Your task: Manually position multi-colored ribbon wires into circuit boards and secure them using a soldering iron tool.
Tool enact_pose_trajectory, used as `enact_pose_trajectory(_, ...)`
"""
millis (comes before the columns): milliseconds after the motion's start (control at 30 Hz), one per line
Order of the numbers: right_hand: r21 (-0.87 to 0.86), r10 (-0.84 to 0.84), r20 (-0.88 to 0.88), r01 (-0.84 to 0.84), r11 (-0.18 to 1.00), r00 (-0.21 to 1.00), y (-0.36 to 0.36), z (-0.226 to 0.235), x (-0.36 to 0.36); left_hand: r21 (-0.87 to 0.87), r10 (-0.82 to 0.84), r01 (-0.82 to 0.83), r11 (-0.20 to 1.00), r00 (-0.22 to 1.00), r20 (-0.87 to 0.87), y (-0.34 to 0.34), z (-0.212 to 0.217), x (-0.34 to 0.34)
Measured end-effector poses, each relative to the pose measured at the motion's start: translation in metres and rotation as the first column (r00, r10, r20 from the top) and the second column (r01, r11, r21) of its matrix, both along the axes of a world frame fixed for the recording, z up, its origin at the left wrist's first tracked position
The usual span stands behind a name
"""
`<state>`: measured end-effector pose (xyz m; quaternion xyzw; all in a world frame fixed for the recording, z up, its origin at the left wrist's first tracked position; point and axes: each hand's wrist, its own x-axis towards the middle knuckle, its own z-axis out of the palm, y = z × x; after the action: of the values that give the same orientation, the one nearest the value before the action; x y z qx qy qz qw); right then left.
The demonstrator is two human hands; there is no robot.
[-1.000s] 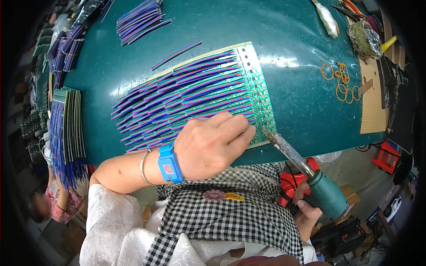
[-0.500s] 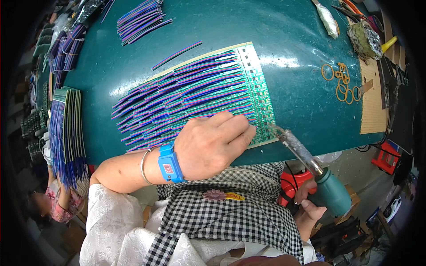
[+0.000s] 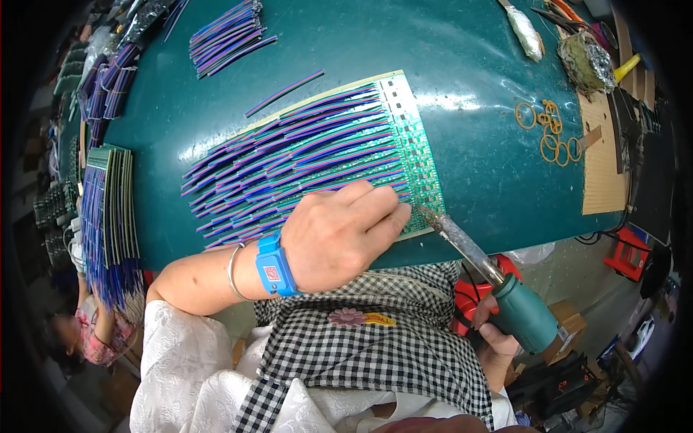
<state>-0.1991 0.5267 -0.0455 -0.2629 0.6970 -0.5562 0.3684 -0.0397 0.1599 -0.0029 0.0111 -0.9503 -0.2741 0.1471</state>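
Right at the near edge of the green desk (image 3: 469,108), the left hand (image 3: 339,234) lies palm-down on a long green circuit-board panel (image 3: 415,155), its fingers (image 3: 386,209) curled and pressing on the striped blue-and-purple ribbon wires (image 3: 289,162) where they meet the board; whether they pinch one wire or only pin several down cannot be told, since the knuckles hide the tips. A blue wrist strap (image 3: 274,263) and a thin metal bangle (image 3: 232,270) sit on that forearm. The right hand (image 3: 498,339) is clenched round the teal handle of a soldering iron (image 3: 480,260), low and off the desk's edge. The iron's long axis runs from that handle at the lower right up and to the left, and its tip lies just beside the left fingertips, at the panel's near end, touching or almost touching the board; which of the two the picture does not settle. The panel's own long axis runs away from the person, with the wires fanning off to the left across it. So the joint being worked lies straight off the left fingertips to their right, nearer to that hand than to the one gripping the iron. Farther off lie a loose wire bundle (image 3: 227,29), stacked boards (image 3: 112,206) at the left, and rubber bands (image 3: 548,133).
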Motion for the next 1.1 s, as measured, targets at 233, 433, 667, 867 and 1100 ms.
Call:
enact_pose_trajectory(233,0.02,-0.065,0.037,0.064,0.998,0.997,-0.006,0.004,0.005,-0.009,0.005,-0.004,1.0,1.0,0.01,0.0,0.001,0.001)
enact_pose_trajectory(433,-0.014,0.0,-0.029,0.0,1.0,1.0,-0.006,0.007,-0.002,-0.004,-0.007,0.007,1.0,1.0,0.01,-0.001,0.001,0.001)
enact_pose_trajectory(667,-0.159,-0.155,0.426,0.243,0.957,0.891,-0.04,0.031,0.01,-0.014,-0.008,0.008,1.0,1.0,-0.001,0.0,0.001,0.0)
enact_pose_trajectory(867,-0.235,-0.131,0.449,0.259,0.937,0.884,-0.048,0.032,0.006,-0.016,-0.009,0.009,1.0,1.0,0.005,0.001,0.002,0.0)
enact_pose_trajectory(1100,-0.434,0.047,0.401,0.145,0.889,0.915,-0.052,0.023,-0.014,-0.064,0.051,-0.047,0.997,0.997,0.061,0.003,0.018,0.007)
